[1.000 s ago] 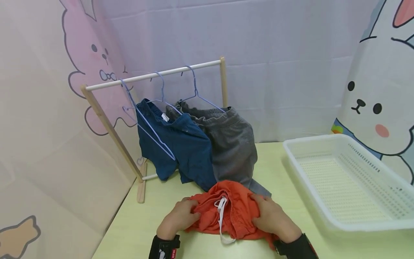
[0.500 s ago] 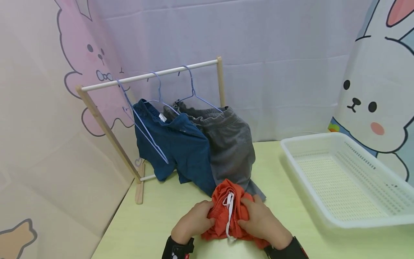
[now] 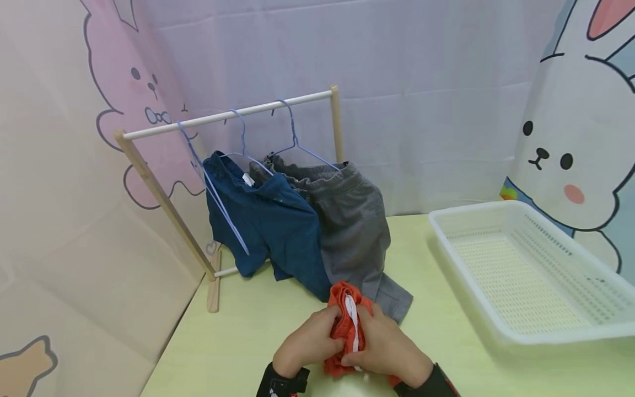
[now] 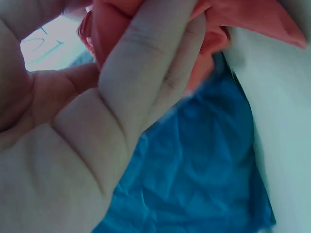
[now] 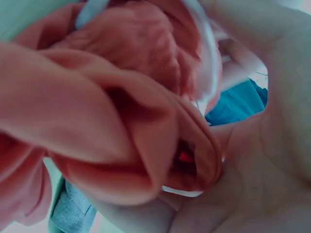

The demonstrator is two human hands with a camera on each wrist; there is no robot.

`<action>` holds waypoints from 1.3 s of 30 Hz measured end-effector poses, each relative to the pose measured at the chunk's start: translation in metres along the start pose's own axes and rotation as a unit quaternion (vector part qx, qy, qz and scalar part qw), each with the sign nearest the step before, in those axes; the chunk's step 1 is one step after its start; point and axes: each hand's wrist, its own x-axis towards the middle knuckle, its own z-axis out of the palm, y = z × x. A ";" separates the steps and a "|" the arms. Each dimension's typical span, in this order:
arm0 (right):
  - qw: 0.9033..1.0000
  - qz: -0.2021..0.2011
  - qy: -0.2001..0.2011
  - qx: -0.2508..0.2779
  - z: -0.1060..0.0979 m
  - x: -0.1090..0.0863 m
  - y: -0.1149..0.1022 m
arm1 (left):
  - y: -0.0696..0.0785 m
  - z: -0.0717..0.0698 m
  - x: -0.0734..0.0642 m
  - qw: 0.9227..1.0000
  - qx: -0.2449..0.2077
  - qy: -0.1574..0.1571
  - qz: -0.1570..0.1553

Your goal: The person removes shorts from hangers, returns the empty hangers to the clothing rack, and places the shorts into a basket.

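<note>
Orange shorts (image 3: 339,325) with a white drawstring (image 3: 353,320) are bunched into a narrow bundle low in the head view. My left hand (image 3: 310,342) grips the bundle's left side, thumb on the near side. On the opposite side my right hand (image 3: 389,344) holds the gathered cloth, its thumb near the drawstring. In the left wrist view, my fingers press along the orange cloth (image 4: 114,29), with blue fabric (image 4: 189,170) beyond. Folds of the shorts (image 5: 121,116) fill much of the right wrist view, beside my right palm (image 5: 262,170). The hands cover parts of the bundle.
Just behind the bundle, blue shorts (image 3: 268,215) and grey pants (image 3: 354,220) hang on a small wooden rack (image 3: 159,190). A bare blue hanger (image 3: 190,144) hangs at its left. A white plastic basket (image 3: 476,286) stands on the table (image 3: 238,342) at right.
Both hands have moved toward each other, squeezing the orange shorts from a wide spread into a narrow bundle. The bare hanger has swung slightly. The head view has shifted a little.
</note>
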 end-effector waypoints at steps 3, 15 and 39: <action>1.000 -0.005 0.019 -0.011 0.002 0.001 -0.001 | 0.004 0.003 0.003 1.000 -0.003 0.002 0.011; 0.995 0.002 0.094 -0.031 -0.020 -0.012 -0.009 | 0.038 -0.005 0.003 0.999 0.015 0.014 0.044; 0.878 0.033 0.457 -0.141 -0.168 -0.066 0.044 | 0.212 0.026 0.108 0.944 0.095 0.134 0.286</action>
